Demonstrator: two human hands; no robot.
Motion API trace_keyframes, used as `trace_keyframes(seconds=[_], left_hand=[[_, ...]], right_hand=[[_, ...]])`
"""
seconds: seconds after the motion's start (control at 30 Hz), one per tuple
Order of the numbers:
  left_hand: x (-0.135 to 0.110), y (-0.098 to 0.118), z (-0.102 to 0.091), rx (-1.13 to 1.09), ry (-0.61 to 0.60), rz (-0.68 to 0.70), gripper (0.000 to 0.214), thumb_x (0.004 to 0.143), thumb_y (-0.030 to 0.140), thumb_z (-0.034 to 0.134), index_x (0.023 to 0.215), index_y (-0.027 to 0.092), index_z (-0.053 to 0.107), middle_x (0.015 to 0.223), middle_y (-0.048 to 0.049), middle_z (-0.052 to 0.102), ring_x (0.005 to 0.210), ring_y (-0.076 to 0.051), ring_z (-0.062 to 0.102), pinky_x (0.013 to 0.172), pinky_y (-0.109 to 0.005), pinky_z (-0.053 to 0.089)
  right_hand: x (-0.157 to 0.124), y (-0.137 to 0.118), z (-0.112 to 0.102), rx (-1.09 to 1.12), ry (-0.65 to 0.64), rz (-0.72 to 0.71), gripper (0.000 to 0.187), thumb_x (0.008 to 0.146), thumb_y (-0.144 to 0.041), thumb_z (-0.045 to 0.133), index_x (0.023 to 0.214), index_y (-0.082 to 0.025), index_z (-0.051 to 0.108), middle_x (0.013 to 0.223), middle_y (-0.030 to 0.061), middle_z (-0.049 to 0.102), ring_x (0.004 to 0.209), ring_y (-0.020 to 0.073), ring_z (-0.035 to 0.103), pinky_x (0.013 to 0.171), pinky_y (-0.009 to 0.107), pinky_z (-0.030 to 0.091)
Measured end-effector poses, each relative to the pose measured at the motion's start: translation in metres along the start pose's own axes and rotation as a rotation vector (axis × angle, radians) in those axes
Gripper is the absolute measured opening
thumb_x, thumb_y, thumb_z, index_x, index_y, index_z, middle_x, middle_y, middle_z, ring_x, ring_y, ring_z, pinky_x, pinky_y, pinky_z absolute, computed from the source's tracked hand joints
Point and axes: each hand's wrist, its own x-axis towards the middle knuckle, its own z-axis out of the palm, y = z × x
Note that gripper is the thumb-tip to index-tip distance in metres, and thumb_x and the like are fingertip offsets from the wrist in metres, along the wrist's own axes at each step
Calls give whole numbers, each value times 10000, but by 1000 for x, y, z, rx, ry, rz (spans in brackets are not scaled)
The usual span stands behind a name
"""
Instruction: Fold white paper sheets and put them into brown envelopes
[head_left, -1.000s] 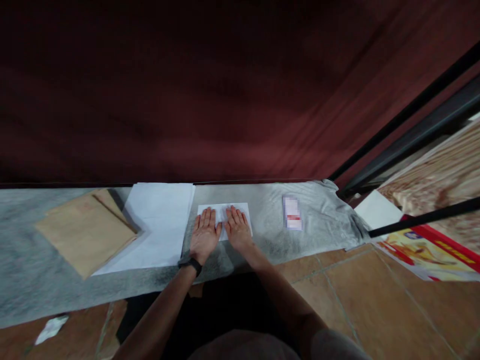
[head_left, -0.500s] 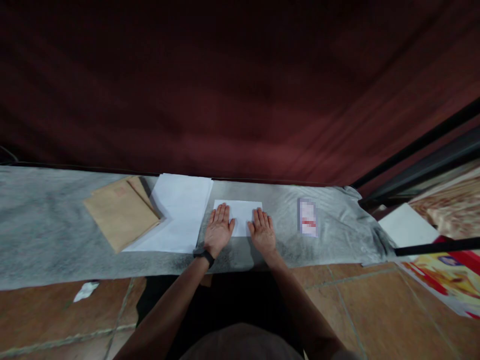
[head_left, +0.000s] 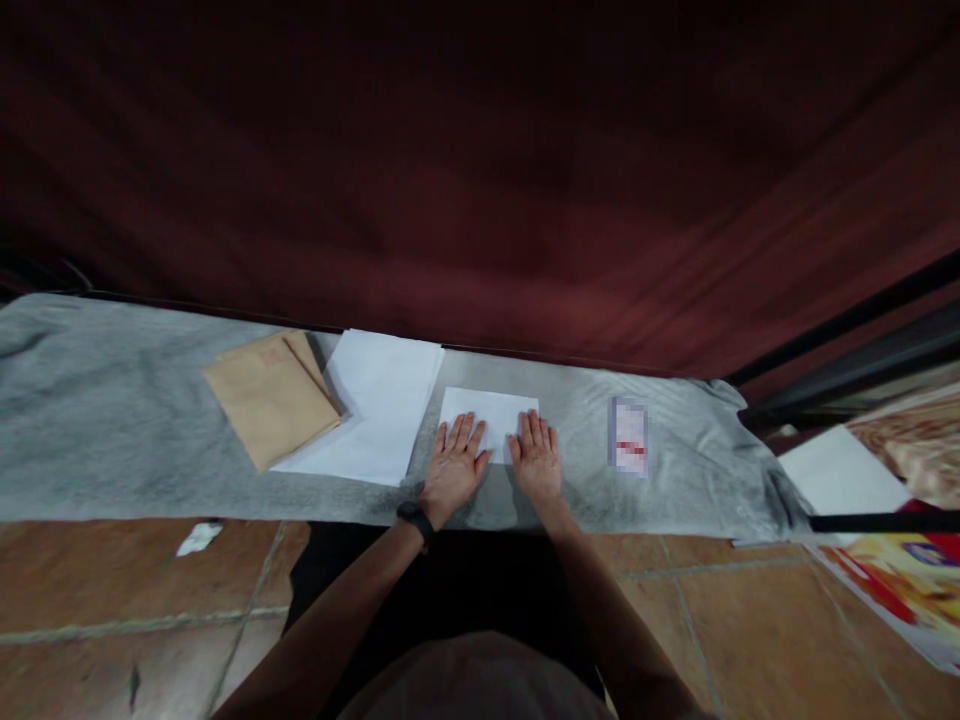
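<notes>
A small folded white sheet [head_left: 489, 412] lies on a grey cloth [head_left: 112, 440] spread over the floor. My left hand [head_left: 454, 468] lies flat on the sheet's near left part, fingers stretched out, a black band on its wrist. My right hand [head_left: 537, 460] rests flat on the sheet's near right part, fingers also extended. Both palms press down and neither hand holds anything. A gap of bare paper shows between them.
Left of the sheet lies a stack of white paper [head_left: 379, 405], and further left some brown envelopes [head_left: 270, 398]. A small blurred card [head_left: 628, 436] lies to the right. A dark red curtain [head_left: 480, 170] hangs behind. Terracotta floor tiles [head_left: 750, 620] are in front, a colourful poster [head_left: 907, 570] at right.
My hands have spread apart across the folded sheet, from side by side to its left and right parts. The view has swung to the left.
</notes>
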Motion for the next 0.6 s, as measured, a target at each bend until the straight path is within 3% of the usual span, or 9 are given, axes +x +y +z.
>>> trace_keyframes(seconds=[0.13, 0.3, 0.43, 0.6], left_hand=[[-5, 2, 1, -9, 6, 23, 554, 1044, 423, 374, 1546, 195, 427, 1648, -95, 356, 1555, -284, 250, 1282, -534, 164], [-12, 7, 5, -55, 14, 186, 503, 1051, 376, 374, 1532, 249, 444, 1635, -38, 394, 1551, -257, 268, 1281, -531, 183], [-12, 10, 6, -50, 7, 175, 526, 1047, 336, 349, 1539, 168, 424, 1628, -87, 399, 1548, -257, 274, 1279, -528, 186], [-13, 11, 7, -29, -15, 162, 571, 1023, 247, 313, 1570, 85, 345, 1629, -142, 382, 1551, -245, 263, 1282, -493, 187]], right_hand=[[0, 0, -1, 7, -25, 3, 563, 1082, -378, 374, 1570, -98, 373, 1595, 198, 417, 1486, 309, 369, 1197, 526, 286], [2, -1, -2, 40, -45, 40, 539, 1079, -330, 352, 1564, -98, 387, 1595, 199, 418, 1494, 313, 353, 1200, 554, 270], [1, -14, -2, 144, -47, 24, 532, 1084, -295, 287, 1571, -99, 374, 1609, 186, 400, 1513, 286, 330, 1211, 527, 276], [-7, -36, -2, 198, -149, -116, 536, 1098, -344, 249, 1570, -131, 388, 1614, 135, 409, 1518, 231, 330, 1239, 469, 256]])
